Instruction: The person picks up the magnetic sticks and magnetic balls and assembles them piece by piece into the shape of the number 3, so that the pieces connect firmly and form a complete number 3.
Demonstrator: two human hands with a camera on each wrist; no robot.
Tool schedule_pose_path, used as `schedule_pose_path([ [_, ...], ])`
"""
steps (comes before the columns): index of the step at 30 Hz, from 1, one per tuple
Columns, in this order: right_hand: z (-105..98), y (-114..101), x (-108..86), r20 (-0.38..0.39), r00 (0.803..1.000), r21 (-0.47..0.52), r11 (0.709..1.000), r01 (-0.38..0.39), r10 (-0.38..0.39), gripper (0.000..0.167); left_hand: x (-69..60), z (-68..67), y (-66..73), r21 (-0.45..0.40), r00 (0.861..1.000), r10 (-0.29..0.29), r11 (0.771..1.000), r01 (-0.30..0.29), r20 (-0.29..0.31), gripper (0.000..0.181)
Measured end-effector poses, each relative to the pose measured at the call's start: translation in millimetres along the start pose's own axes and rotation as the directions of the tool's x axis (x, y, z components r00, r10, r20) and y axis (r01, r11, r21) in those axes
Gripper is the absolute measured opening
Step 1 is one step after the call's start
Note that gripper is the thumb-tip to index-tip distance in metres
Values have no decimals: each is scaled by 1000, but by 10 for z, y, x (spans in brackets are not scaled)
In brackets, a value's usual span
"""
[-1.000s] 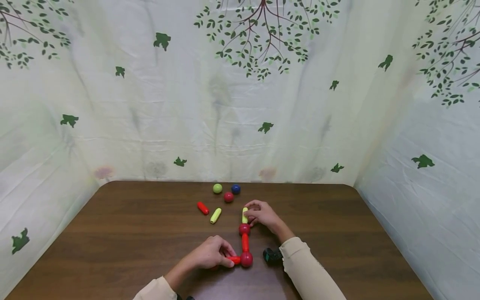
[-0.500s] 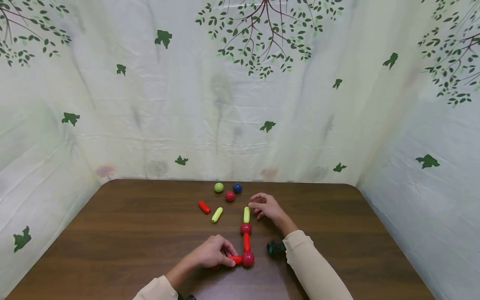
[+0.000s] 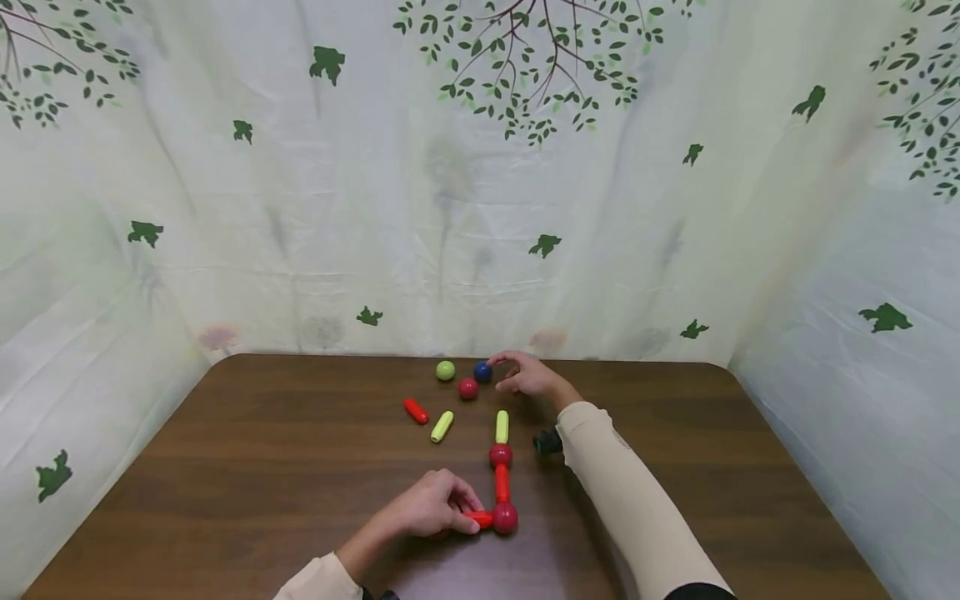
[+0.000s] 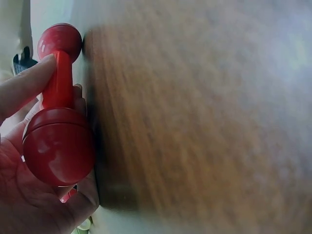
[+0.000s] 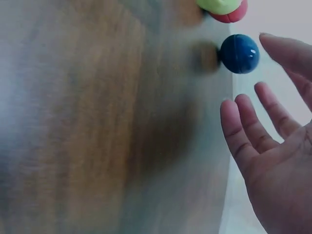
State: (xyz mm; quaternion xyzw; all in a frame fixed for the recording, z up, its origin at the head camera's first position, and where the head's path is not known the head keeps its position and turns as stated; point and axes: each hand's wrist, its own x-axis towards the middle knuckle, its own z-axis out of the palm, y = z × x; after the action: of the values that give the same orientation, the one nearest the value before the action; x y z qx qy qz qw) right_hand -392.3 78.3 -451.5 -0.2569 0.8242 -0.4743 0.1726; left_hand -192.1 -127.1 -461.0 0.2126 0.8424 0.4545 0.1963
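Reaching the right hand (image 3: 527, 375) to just beside the blue ball (image 3: 483, 372) at the far side of the table (image 3: 300, 458), having come away from the yellow stick (image 3: 502, 427); leaving that stick lined up with the upper red ball (image 3: 500, 455) and unheld, so apparently seated there; spreading the right fingers, with contact on the blue ball too close to call; pinching the held red stick (image 3: 481, 520) beside the lower red ball (image 3: 505, 518) with the left hand (image 3: 433, 502), low over the tabletop
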Motion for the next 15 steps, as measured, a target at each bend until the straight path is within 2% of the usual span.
schedule_pose_path([
  [4,-15,-33,98,37,999,-32,999,-12,13,43,-2,-16,24,10,1000,4,1000,-4,-2,10],
  [10,-19,-38,191,104,994,-99,994,42,-31,49,2,-12,32,10,1000,4,1000,-4,-10,11],
  [15,0,-17,252,94,996,-166,986,19,-3,43,0,-17,13,-3,1000,-19,1000,19,-1,10],
])
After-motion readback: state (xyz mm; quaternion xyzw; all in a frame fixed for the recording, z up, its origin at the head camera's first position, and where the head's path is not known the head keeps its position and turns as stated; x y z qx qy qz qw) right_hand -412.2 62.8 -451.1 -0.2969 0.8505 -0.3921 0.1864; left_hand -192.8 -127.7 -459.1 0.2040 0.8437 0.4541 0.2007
